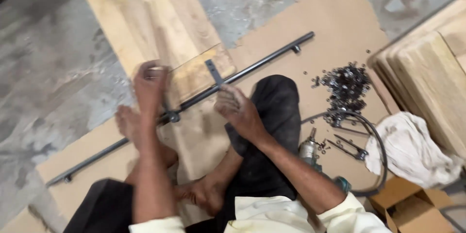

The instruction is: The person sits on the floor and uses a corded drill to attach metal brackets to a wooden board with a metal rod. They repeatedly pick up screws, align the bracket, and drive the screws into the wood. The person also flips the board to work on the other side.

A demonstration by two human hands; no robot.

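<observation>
Rod [262,60]: long dark metal bar lying slantwise across the cardboard [335,24] and the near end of a plank [150,14], with small brackets along it.
Left hand [149,85]: fingers curled down on the plank's edge just above the rod's bracket [172,116] — pressing or gripping, I cannot tell which.
Right hand [238,109]: fingers pinched on a short flat metal strip [213,71] standing up from the rod.
Step in hand: seemingly fitting the strip to the rod where it crosses the plank.
Next move: likely calls for a steady strip and a fastener brought to it.
Nearby: pile of nuts [347,85], power tool [310,153], hose [376,140], white rag [412,148], cardboard box [412,208] — all right of the knee.
</observation>
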